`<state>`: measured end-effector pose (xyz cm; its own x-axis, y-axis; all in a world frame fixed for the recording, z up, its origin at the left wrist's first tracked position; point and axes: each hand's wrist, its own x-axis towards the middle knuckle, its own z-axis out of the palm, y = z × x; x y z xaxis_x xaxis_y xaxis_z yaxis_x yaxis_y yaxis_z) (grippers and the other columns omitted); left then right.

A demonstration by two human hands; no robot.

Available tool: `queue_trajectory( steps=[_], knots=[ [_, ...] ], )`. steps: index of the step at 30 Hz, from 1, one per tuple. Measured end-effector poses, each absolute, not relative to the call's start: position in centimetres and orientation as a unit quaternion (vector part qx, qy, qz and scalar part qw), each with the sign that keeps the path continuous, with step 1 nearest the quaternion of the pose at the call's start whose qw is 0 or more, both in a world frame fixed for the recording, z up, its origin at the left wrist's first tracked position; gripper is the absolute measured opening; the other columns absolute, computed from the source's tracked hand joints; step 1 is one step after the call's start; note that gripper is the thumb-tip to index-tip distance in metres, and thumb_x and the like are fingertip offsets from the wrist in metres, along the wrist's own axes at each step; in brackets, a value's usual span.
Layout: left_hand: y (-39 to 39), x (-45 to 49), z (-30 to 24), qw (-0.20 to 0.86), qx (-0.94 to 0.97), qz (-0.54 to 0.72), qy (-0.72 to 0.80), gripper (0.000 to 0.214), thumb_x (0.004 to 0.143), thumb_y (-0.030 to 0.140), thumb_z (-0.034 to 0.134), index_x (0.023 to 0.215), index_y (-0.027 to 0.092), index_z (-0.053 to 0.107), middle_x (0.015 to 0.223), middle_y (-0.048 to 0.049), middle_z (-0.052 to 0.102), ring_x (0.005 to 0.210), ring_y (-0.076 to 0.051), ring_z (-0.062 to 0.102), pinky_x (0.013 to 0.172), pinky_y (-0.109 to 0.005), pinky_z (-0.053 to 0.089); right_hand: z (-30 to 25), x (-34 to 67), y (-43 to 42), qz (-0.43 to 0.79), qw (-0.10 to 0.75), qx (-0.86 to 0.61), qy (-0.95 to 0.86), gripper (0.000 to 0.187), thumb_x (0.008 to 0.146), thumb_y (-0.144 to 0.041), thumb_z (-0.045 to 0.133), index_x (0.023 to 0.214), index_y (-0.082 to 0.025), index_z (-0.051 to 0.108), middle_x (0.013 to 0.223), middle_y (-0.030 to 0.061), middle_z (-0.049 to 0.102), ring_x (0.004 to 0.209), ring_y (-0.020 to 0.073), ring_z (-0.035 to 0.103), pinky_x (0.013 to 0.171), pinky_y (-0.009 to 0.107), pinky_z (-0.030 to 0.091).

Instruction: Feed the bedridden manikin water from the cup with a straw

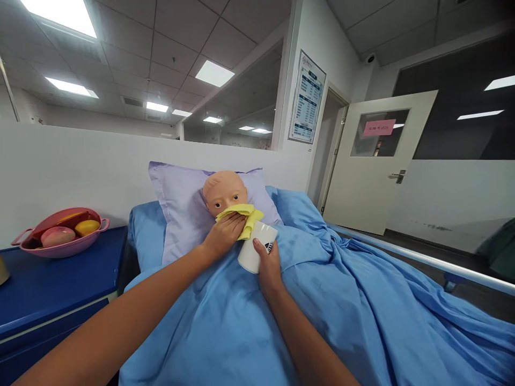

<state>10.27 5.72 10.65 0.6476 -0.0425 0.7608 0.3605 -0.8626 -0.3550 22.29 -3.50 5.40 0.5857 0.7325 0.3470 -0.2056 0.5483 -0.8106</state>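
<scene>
A manikin head (224, 191) lies on a lilac pillow (180, 209) in a bed, covered to the chin by a blue sheet (322, 300). My left hand (223, 234) is closed on a yellow cloth (243, 216), pressing it against the manikin's mouth. My right hand (267, 264) grips a white cup (254, 245), held tilted just below the cloth, its rim close to the manikin's chin.
A blue bedside cabinet (48, 284) stands at the left with a pink bowl (62, 236) of fruit on it. A metal bed rail (434, 262) runs along the right side. A white door (378, 161) stands ajar behind the bed.
</scene>
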Motion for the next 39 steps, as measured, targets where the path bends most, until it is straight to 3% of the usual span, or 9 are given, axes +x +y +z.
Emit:
queue_trajectory(
  steps=[15,19,22,27,31,35,39],
  knots=[
    [5.2,7.1,7.2,0.163,-0.876,-0.424,-0.159,0.030,0.093,0.021,0.039,0.115,0.017,0.059,0.102,-0.0127,0.070,0.103,-0.023,0.063,0.096,-0.045,0.048,5.2,22.3,-3.9,0.297,0.790,-0.391,-0.366,0.050,0.069,-0.043,0.074,0.111,-0.025,0.054,0.091,0.0010,0.066,0.074,0.0187,0.064,0.063,0.031,0.055],
    [5.7,4.8,6.0,0.092,-0.884,-0.427,-0.164,0.032,0.089,0.017,0.043,0.115,0.020,0.060,0.111,-0.0111,0.068,0.107,-0.023,0.062,0.098,-0.047,0.047,5.1,22.4,-3.8,0.292,0.787,-0.392,-0.376,0.050,0.068,-0.044,0.074,0.109,-0.024,0.054,0.085,-0.0003,0.065,0.070,0.0185,0.064,0.062,0.031,0.054],
    [5.1,3.0,5.7,-0.023,-0.855,-0.475,-0.208,0.039,0.083,0.015,0.049,0.119,0.024,0.059,0.121,-0.0079,0.065,0.113,-0.023,0.059,0.102,-0.047,0.044,5.0,22.4,-3.6,0.281,0.783,-0.400,-0.385,0.050,0.068,-0.044,0.074,0.109,-0.024,0.054,0.084,-0.0006,0.066,0.072,0.0187,0.063,0.065,0.032,0.053],
    [1.3,2.0,8.0,-0.387,-0.608,-0.614,-0.322,0.030,0.083,0.030,0.056,0.110,0.019,0.063,0.110,-0.0072,0.069,0.105,-0.023,0.063,0.095,-0.043,0.050,4.9,22.0,-3.7,0.233,0.768,-0.429,-0.415,0.053,0.066,-0.042,0.076,0.112,-0.024,0.055,0.089,0.0003,0.065,0.078,0.0196,0.061,0.069,0.033,0.051],
    [-1.9,1.9,10.0,-0.622,-0.415,-0.599,-0.284,0.035,0.080,0.030,0.064,0.114,0.022,0.061,0.115,-0.0073,0.068,0.103,-0.023,0.066,0.087,-0.037,0.056,5.0,21.5,-3.9,0.216,0.754,-0.428,-0.450,0.055,0.067,-0.041,0.076,0.115,-0.024,0.054,0.093,0.0011,0.064,0.081,0.0197,0.060,0.072,0.033,0.050],
    [-2.5,1.7,8.9,-0.730,-0.314,-0.540,-0.276,0.033,0.082,0.028,0.062,0.113,0.019,0.062,0.117,-0.0099,0.068,0.104,-0.027,0.065,0.087,-0.040,0.058,5.1,21.1,-4.4,0.221,0.743,-0.417,-0.475,0.054,0.067,-0.038,0.076,0.114,-0.024,0.054,0.093,0.0002,0.065,0.081,0.0192,0.060,0.073,0.033,0.050],
    [-0.5,1.4,4.1,-0.781,-0.238,-0.520,-0.250,0.038,0.086,0.028,0.058,0.122,0.016,0.057,0.114,-0.0103,0.069,0.111,-0.026,0.062,0.096,-0.039,0.053,5.5,20.8,-5.0,0.213,0.728,-0.415,-0.501,0.053,0.068,-0.036,0.075,0.115,-0.025,0.055,0.096,0.0004,0.065,0.083,0.0190,0.060,0.075,0.032,0.049]
  ],
)
